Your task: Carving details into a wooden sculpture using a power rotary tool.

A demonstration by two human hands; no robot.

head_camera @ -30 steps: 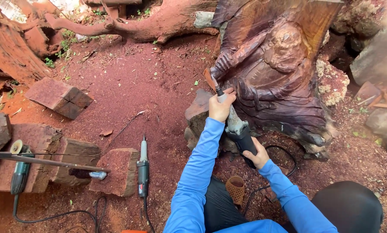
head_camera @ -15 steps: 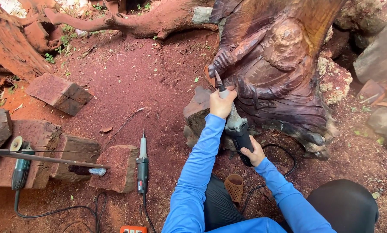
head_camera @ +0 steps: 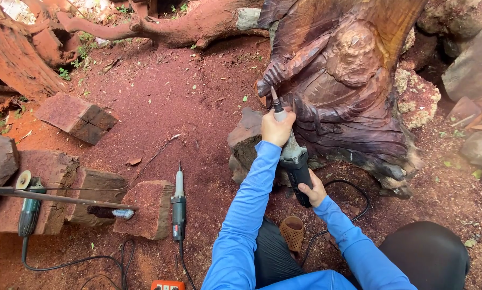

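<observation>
A large dark wooden carving of a seated figure stands on red, dusty ground. I hold a corded die grinder with both hands. My left hand grips its front end near the bit, which points up at the carved hand of the figure. My right hand grips the black rear body of the tool, with its cable looping on the ground behind. Both arms wear blue sleeves.
A second straight grinder lies on the ground left of me. An angle grinder and a metal rod rest on reddish wood blocks. Another block, roots and stumps lie beyond. Rocks sit at right.
The grinder tip and my left hand have shifted slightly up toward the figure's carved hand. Both hands keep their grip.
</observation>
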